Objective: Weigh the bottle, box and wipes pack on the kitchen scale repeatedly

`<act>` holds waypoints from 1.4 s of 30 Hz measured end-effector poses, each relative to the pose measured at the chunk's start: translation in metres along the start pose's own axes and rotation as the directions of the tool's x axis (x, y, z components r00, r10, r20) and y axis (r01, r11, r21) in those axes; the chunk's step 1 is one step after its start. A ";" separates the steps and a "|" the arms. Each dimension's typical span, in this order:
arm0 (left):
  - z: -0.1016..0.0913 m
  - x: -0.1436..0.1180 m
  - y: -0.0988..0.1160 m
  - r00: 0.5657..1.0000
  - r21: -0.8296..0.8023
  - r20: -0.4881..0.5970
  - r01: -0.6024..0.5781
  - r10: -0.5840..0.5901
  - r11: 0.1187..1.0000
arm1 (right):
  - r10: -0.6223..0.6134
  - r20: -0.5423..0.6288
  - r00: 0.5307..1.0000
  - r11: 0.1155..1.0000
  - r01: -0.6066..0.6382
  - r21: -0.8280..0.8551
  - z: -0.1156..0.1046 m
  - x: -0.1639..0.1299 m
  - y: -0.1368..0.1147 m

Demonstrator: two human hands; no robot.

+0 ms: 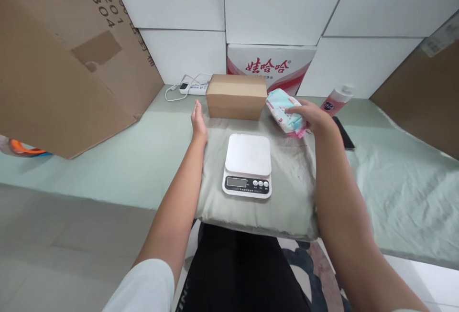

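Observation:
My right hand (311,115) grips a soft plastic package (283,109), white and mint green with a pink end, just right of the brown cardboard box (236,97). What the package contains does not show. My left hand (198,122) is held on edge near the box's left front corner, fingers stretched out and nothing in it. Between my forearms, a white digital kitchen scale (248,156) lies on the pale green cloth-covered cushion (287,197). Its platform is bare, and I cannot read any number on its display.
Behind the box stand a white and red carton (267,59) and a power strip (193,88) with a white cable. A pink bottle (337,100) and a dark flat object (343,134) are beyond my right wrist. Large cardboard sheets (71,73) lean at both sides.

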State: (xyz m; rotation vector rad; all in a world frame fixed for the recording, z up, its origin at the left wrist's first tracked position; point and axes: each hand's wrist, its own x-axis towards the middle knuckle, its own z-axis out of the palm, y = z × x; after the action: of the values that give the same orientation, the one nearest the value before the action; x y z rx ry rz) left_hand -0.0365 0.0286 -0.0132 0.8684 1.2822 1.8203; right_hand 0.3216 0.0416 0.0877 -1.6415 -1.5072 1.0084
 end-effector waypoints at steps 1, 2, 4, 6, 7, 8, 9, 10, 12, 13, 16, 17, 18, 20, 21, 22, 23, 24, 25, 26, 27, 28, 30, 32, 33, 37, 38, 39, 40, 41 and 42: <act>0.000 0.000 0.001 1.000 -0.002 -0.003 -0.001 0.001 1.000 | 0.034 0.085 0.996 0.987 -0.047 0.154 -0.004 -0.003 -0.001; 0.000 0.001 0.001 1.000 -0.004 -0.004 -0.002 0.002 1.000 | 0.056 0.162 0.985 0.952 -0.101 0.288 -0.007 -0.007 -0.003; -0.002 0.003 0.000 1.000 -0.012 -0.009 -0.002 0.002 1.000 | 0.042 0.224 0.974 0.880 -0.143 0.453 -0.013 -0.018 -0.010; -0.003 0.006 -0.002 1.000 -0.021 -0.013 -0.003 0.003 1.000 | -0.025 0.190 0.981 0.843 -0.082 0.531 -0.018 -0.033 -0.019; -0.003 0.008 -0.003 1.000 -0.024 -0.009 -0.004 0.004 1.000 | -0.061 0.161 0.985 0.837 -0.037 0.547 -0.020 -0.041 -0.023; -0.003 0.009 -0.005 1.000 -0.026 0.001 -0.003 0.003 1.000 | -0.098 0.131 0.986 0.836 0.010 0.549 -0.022 -0.049 -0.026; -0.003 0.010 -0.006 1.000 -0.027 0.018 0.002 -0.002 1.000 | -0.136 0.107 0.985 0.836 0.056 0.546 -0.022 -0.056 -0.028; -0.002 0.011 -0.007 0.999 -0.027 0.040 0.006 -0.005 1.000 | -0.168 0.093 0.981 0.840 0.093 0.535 -0.022 -0.063 -0.028; 0.000 0.010 -0.008 0.994 -0.025 0.106 -0.016 0.018 1.000 | -0.209 0.121 0.970 0.854 0.121 0.506 -0.017 -0.075 -0.026; 0.001 0.008 -0.008 0.987 -0.023 0.149 -0.049 0.052 0.999 | -0.216 0.151 0.965 0.861 0.115 0.496 -0.013 -0.080 -0.023; 0.007 0.002 -0.005 0.947 -0.018 0.266 -0.182 0.180 0.983 | -0.189 0.208 0.960 0.886 0.076 0.458 0.004 -0.089 -0.015; 0.009 -0.001 -0.003 0.935 -0.019 0.286 -0.211 0.208 0.977 | -0.186 0.219 0.958 0.893 0.072 0.444 0.009 -0.090 -0.013; 0.011 -0.003 -0.001 0.929 -0.018 0.296 -0.226 0.221 0.974 | -0.198 0.237 0.951 0.900 0.080 0.429 0.014 -0.091 -0.012; 0.012 -0.006 0.002 0.928 -0.012 0.300 -0.229 0.222 0.973 | -0.256 0.292 0.922 0.911 0.129 0.391 0.022 -0.093 -0.012; 0.013 -0.007 0.004 0.930 -0.009 0.298 -0.224 0.216 0.975 | -0.289 0.315 0.904 0.918 0.168 0.358 0.025 -0.093 -0.012; 0.013 -0.007 0.004 0.932 -0.007 0.295 -0.217 0.210 0.976 | -0.316 0.326 0.891 0.926 0.215 0.310 0.027 -0.094 -0.014; 0.012 -0.008 0.005 0.935 -0.007 0.290 -0.210 0.203 0.978 | -0.336 0.326 0.884 0.933 0.265 0.243 0.029 -0.096 -0.015; 0.012 -0.008 0.004 0.937 -0.011 0.286 -0.206 0.200 0.979 | -0.352 0.324 0.878 0.935 0.316 0.161 0.031 -0.098 -0.017; 0.011 -0.008 0.004 0.937 -0.017 0.287 -0.204 0.200 0.979 | -0.371 0.326 0.870 0.927 0.369 0.072 0.033 -0.101 -0.019; 0.011 -0.008 0.004 0.935 -0.023 0.292 -0.205 0.203 0.978 | -0.394 0.341 0.853 0.905 0.425 -0.017 0.035 -0.105 -0.021; 0.010 -0.008 0.003 0.931 -0.029 0.299 -0.210 0.209 0.977 | -0.419 0.373 0.828 0.870 0.484 -0.096 0.037 -0.110 -0.024; 0.010 -0.008 0.003 0.927 -0.035 0.305 -0.219 0.219 0.975 | -0.443 0.416 0.794 0.824 0.544 -0.160 0.040 -0.114 -0.025; 0.010 -0.008 0.002 0.921 -0.038 0.314 -0.230 0.230 0.972 | -0.484 0.494 0.722 0.723 0.648 -0.239 0.044 -0.122 -0.028; 0.010 -0.009 0.002 0.921 -0.038 0.315 -0.229 0.229 0.973 | -0.523 0.531 0.667 0.644 0.717 -0.266 0.047 -0.125 -0.029; 0.010 -0.009 0.002 0.921 -0.039 0.316 -0.227 0.228 0.973 | -0.543 0.539 0.644 0.618 0.741 -0.263 0.048 -0.126 -0.028; 0.011 -0.009 0.004 0.921 -0.053 0.317 -0.222 0.227 0.974 | -0.576 0.572 0.584 0.579 0.786 -0.218 0.045 -0.119 -0.023; 0.011 -0.009 0.004 0.925 -0.054 0.309 -0.214 0.220 0.975 | -0.575 0.578 0.579 0.581 0.786 -0.210 0.045 -0.117 -0.022; 0.012 -0.009 0.004 0.930 -0.054 0.300 -0.206 0.213 0.977 | -0.572 0.582 0.578 0.585 0.785 -0.204 0.045 -0.115 -0.021; 0.012 -0.009 0.004 0.933 -0.053 0.294 -0.202 0.209 0.978 | -0.571 0.583 0.578 0.590 0.783 -0.199 0.044 -0.115 -0.020; 0.012 -0.009 0.004 0.933 -0.053 0.293 -0.204 0.211 0.977 | -0.570 0.583 0.579 0.594 0.781 -0.195 0.044 -0.114 -0.020; 0.012 -0.009 0.004 0.929 -0.052 0.298 -0.214 0.220 0.975 | -0.569 0.582 0.581 0.598 0.778 -0.191 0.044 -0.115 -0.020</act>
State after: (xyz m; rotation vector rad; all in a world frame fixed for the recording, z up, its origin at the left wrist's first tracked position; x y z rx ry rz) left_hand -0.0226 0.0251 -0.0073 1.2666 1.0047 1.7757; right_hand 0.2696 -0.0715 0.0958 -0.8514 -2.5924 0.6371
